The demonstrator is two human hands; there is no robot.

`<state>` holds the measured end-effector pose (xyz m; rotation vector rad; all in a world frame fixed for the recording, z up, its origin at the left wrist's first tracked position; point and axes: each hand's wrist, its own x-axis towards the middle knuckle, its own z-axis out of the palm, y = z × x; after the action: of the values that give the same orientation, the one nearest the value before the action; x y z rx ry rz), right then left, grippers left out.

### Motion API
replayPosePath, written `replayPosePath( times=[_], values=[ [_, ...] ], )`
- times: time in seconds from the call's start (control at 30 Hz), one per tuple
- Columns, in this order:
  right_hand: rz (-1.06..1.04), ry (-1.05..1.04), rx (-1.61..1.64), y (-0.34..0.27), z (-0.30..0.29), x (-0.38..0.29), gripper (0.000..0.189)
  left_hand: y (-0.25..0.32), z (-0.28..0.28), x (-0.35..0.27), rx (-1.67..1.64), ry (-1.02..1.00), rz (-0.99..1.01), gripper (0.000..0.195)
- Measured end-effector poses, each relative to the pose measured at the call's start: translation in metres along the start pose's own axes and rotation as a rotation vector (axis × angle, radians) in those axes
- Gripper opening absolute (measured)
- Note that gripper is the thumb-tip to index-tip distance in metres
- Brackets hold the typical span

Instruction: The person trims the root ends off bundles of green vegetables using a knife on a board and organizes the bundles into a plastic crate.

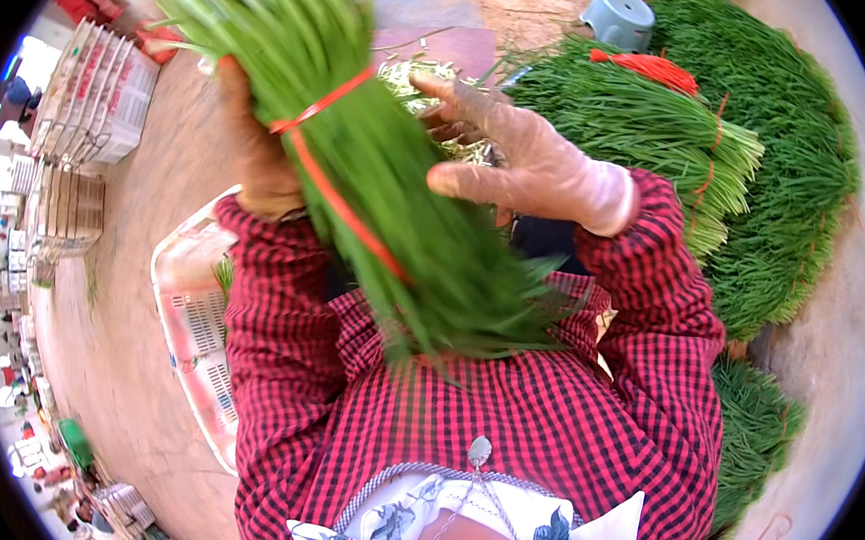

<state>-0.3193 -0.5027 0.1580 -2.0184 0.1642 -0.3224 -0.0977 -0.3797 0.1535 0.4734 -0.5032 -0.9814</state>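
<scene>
A large bunch of green leafy stalks, likely garlic chives [401,185], slants across the view in front of my chest. A red-orange tie [324,104] wraps around it, and one long end trails down over the leaves. My left hand [257,145] grips the bunch from its left side; part of the fingers is hidden behind it. The pale stem ends point up and away, while the blurred leaf tips hang near my checked smock [468,400]. To the right of the bunch, my right hand [531,156] is empty, with thumb and fingers spread.
Tied green bunches [623,125] lie at the right, a hank of red ties [646,68] on top. A larger green pile [778,166] rests against the pale wall. Trimmed stem pieces [415,81] lie ahead. A blue-grey stool [619,18] stands beyond; a plastic crate [196,321] is at left.
</scene>
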Motion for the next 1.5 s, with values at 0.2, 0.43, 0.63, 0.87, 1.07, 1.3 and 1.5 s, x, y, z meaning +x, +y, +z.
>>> replayPosePath(
  times=[0.2, 0.43, 0.63, 0.87, 1.07, 1.3, 1.5],
  values=[
    [0.687, -0.254, -0.589, 0.136, 0.051, 0.025, 0.059, 0.14, -0.043, -0.052, 0.818, 0.197, 0.392, 0.07],
    [0.744, -0.053, -0.456, 0.205, 0.103, 0.042, 0.043, 0.109, -0.007, -0.008, 1.863, -0.03, 0.203, 0.072],
    [0.681, 0.345, 0.538, 0.19, 0.113, 0.015, 0.036, -0.012, -0.111, 0.015, 1.977, -0.098, -0.246, 0.083],
    [0.755, 0.429, 0.513, 0.182, 0.097, -0.008, 0.025, -0.082, -0.159, 0.021, 2.184, 0.003, -0.341, 0.132],
    [0.682, 0.453, 0.369, 0.188, 0.112, -0.001, 0.035, -0.069, -0.153, 0.025, 1.904, 0.091, -0.165, 0.126],
    [0.702, 0.495, 0.512, 0.198, 0.111, -0.001, 0.026, -0.008, -0.232, 0.004, 1.379, 0.496, -0.166, 0.074],
    [0.833, 0.363, 0.379, 0.193, 0.11, 0.011, 0.029, -0.043, -0.217, 0.016, 1.405, 0.275, -0.531, 0.047]
  ],
)
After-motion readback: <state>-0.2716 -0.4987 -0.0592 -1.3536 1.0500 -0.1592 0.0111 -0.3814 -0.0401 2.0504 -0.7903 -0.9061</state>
